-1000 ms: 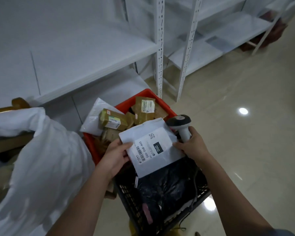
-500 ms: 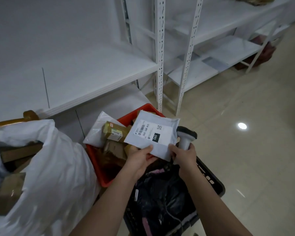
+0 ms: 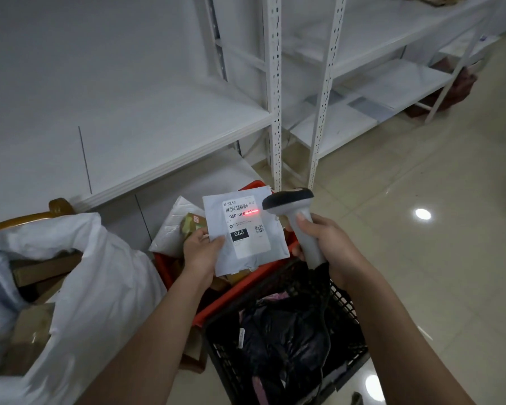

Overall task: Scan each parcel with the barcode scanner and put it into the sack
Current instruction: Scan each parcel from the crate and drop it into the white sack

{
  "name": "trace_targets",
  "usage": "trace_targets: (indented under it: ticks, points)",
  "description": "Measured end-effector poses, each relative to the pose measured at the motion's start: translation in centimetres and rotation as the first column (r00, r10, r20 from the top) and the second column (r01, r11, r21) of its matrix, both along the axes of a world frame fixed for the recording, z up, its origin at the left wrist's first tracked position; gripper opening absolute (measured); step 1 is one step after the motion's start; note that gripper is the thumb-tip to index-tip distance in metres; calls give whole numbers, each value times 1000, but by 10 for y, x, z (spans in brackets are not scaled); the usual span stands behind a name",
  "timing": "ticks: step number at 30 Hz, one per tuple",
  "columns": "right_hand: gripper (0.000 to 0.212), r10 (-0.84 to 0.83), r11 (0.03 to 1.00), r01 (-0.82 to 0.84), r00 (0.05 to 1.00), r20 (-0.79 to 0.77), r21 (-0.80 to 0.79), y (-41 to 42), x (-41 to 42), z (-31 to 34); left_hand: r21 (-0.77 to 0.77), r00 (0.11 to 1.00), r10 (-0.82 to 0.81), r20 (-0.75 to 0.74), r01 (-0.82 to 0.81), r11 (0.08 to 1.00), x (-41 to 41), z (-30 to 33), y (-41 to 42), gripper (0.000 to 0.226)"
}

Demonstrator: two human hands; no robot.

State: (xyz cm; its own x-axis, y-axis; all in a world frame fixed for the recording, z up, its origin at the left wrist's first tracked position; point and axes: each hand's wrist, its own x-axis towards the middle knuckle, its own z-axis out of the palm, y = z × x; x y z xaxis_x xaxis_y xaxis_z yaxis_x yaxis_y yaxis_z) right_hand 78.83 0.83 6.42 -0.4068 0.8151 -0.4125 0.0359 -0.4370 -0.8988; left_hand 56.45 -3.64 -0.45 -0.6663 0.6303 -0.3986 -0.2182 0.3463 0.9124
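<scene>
A: What does the parcel (image 3: 247, 229) look like?

B: A flat grey-white mailer, held up over the red crate (image 3: 246, 276). Its white label faces the camera, with a barcode at the top, "060-068" beneath, a black "060" box and a small QR code. A red scan line glows just right of the printed number.

A: And the hands?

B: The left hand (image 3: 200, 252) pinches the mailer's lower left corner, thumb on the front. The right hand (image 3: 323, 244) is wrapped round the handle of the barcode scanner (image 3: 297, 217), whose dark head sits just beside the label's upper right edge.

A: Room around it?

B: The white sack (image 3: 100, 287) gapes open at the left, cardboard boxes inside. A black crate (image 3: 345, 308) stands just in front of the red one. White shelving (image 3: 158, 112) stands behind, open tiled floor (image 3: 421, 229) to the right
</scene>
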Motion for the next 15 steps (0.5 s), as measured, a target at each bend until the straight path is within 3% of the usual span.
trace_targets:
  ticks: [15]
  points:
    - [24, -29, 999, 31, 998, -51, 31, -29, -16, 67, -95, 994, 106, 17, -104, 990, -14, -8, -6, 21]
